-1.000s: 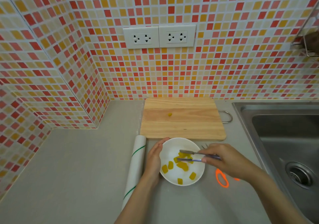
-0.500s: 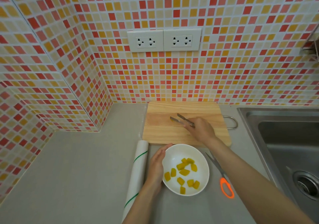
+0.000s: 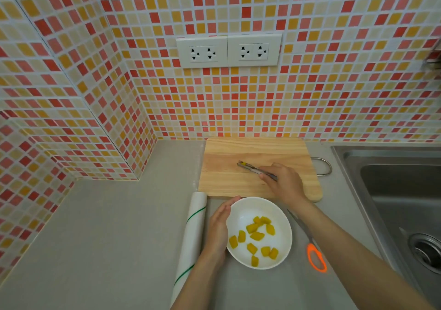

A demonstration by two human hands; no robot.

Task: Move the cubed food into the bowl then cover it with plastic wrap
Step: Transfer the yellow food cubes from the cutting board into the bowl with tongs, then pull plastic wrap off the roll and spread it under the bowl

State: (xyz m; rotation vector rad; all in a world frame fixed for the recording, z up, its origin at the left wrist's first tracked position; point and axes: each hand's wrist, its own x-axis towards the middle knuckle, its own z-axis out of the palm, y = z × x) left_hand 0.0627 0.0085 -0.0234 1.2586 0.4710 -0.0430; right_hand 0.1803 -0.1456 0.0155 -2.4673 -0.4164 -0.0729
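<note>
A white bowl stands on the grey counter and holds several yellow food cubes. My left hand rests flat against the bowl's left side, fingers together. My right hand reaches over the wooden cutting board and grips metal tongs. The tongs' tips are pinched on one yellow cube on the board. A roll of plastic wrap lies left of the bowl.
Orange-handled scissors lie on the counter right of the bowl, under my right forearm. A steel sink fills the right side. Tiled walls close off the back and left, with two sockets above the board.
My right hand carried the tongs from over the bowl up to the board, and their tips have closed on the last cube there. My left hand stayed at the bowl.
</note>
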